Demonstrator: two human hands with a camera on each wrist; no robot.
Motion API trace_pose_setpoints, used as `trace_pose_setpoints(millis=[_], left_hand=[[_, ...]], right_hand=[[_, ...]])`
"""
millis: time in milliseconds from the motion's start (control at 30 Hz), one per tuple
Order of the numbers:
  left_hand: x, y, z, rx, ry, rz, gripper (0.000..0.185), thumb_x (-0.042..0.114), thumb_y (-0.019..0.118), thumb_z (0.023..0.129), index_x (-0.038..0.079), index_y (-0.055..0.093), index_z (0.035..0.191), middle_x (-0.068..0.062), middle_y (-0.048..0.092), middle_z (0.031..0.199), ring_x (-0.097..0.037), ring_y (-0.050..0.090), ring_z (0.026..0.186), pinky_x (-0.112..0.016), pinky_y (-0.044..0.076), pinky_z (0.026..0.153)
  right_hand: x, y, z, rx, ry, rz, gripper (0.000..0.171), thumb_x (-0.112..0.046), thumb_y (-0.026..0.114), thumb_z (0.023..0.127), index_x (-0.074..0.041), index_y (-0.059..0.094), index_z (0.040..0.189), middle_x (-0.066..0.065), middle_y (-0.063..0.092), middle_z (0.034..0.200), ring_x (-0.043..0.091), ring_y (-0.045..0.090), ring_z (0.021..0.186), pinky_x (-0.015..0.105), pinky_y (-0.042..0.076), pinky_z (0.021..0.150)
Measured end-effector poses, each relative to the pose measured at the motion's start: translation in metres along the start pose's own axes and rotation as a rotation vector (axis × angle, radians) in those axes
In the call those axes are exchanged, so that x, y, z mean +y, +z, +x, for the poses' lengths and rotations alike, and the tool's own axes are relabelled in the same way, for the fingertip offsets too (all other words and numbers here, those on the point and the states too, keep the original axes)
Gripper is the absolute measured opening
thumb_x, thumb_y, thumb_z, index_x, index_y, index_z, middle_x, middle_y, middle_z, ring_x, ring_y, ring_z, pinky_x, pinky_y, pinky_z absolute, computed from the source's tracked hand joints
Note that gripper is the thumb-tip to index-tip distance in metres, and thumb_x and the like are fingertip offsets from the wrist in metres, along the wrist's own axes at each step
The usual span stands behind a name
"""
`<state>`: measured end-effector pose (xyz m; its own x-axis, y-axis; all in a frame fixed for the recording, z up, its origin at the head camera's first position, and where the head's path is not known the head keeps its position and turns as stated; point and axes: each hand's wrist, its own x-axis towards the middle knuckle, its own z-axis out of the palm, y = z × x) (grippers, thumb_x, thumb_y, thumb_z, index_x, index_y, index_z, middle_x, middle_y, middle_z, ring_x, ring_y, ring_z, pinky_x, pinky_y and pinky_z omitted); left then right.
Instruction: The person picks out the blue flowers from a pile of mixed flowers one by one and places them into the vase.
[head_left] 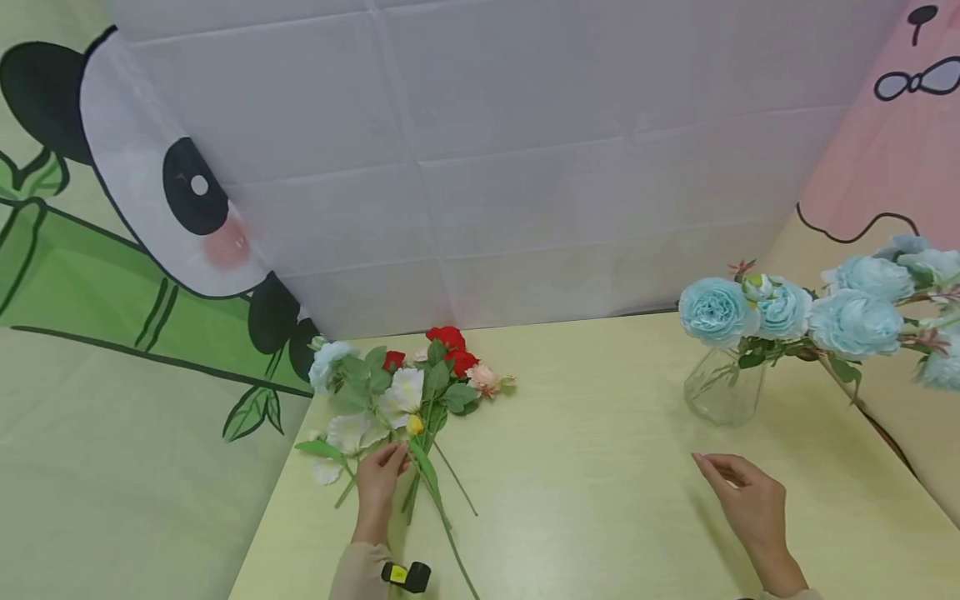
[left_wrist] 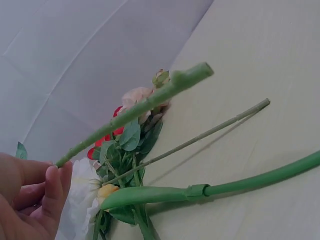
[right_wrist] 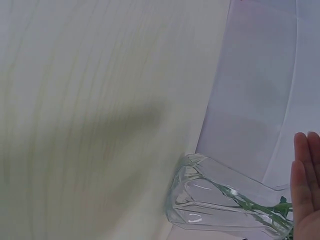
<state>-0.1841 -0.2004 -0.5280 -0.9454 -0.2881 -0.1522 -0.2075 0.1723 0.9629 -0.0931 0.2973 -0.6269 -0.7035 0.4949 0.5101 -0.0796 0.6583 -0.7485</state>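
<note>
- Slim green stem (left_wrist: 135, 111) of an artificial flower, pinched in left hand (head_left: 378, 479) fingers (left_wrist: 54, 187), raised off the pale wood-grain surface (head_left: 600, 500).
- Loose bunch of red, white and peach fabric blooms (head_left: 408, 387) just beside.
- Right hand (head_left: 742, 496) relaxed, fingers straight, near faceted glass vase (head_left: 722, 387) of pale blue flowers (head_left: 787, 312).

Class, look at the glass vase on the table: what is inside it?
The glass vase holds green stems of the blue flowers, which lean out to the right. Whether it holds water cannot be told.
</note>
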Motion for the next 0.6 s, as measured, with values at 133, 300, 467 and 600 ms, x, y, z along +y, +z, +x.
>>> trace_pose_setpoints(millis=[133, 300, 467, 600], left_hand=[[0.005, 0.004, -0.002, 0.021, 0.045, 0.041, 0.031, 0.012, 0.059, 0.09, -0.011, 0.06, 0.11, -0.021, 0.066, 0.098, -0.004, 0.063, 0.072, -0.013, 0.052, 0.066], [0.011, 0.008, -0.006, 0.049, 0.127, 0.094, 0.025, 0.01, 0.061, 0.088, -0.008, 0.064, 0.105, -0.025, 0.066, 0.097, -0.015, 0.066, 0.076, -0.015, 0.053, 0.065], [0.018, 0.011, -0.01, 0.062, 0.186, 0.126, 0.024, 0.011, 0.063, 0.087, -0.007, 0.065, 0.103, -0.023, 0.067, 0.094, -0.021, 0.067, 0.077, -0.015, 0.053, 0.062], [0.024, 0.014, -0.016, 0.054, 0.232, 0.138, 0.025, 0.014, 0.064, 0.086, -0.005, 0.066, 0.104, -0.021, 0.068, 0.093, -0.023, 0.067, 0.078, -0.016, 0.053, 0.063]], right_hand=[[0.0, -0.002, -0.001, -0.005, 0.008, 0.002, 0.014, -0.023, 0.08, 0.07, -0.032, 0.071, 0.078, -0.017, 0.069, 0.075, -0.014, 0.059, 0.065, 0.002, 0.042, 0.06], [0.001, -0.003, -0.002, -0.018, 0.011, 0.001, 0.01, -0.024, 0.08, 0.071, -0.026, 0.072, 0.078, -0.006, 0.071, 0.076, -0.014, 0.058, 0.066, 0.002, 0.042, 0.059], [0.003, -0.003, -0.002, -0.014, 0.001, 0.002, 0.011, -0.022, 0.08, 0.071, -0.027, 0.072, 0.078, -0.009, 0.071, 0.076, -0.015, 0.058, 0.066, 0.002, 0.042, 0.059], [0.002, -0.002, -0.001, -0.013, -0.001, 0.002, 0.015, -0.023, 0.08, 0.071, -0.031, 0.071, 0.078, -0.015, 0.069, 0.076, -0.014, 0.059, 0.066, 0.002, 0.042, 0.061]])
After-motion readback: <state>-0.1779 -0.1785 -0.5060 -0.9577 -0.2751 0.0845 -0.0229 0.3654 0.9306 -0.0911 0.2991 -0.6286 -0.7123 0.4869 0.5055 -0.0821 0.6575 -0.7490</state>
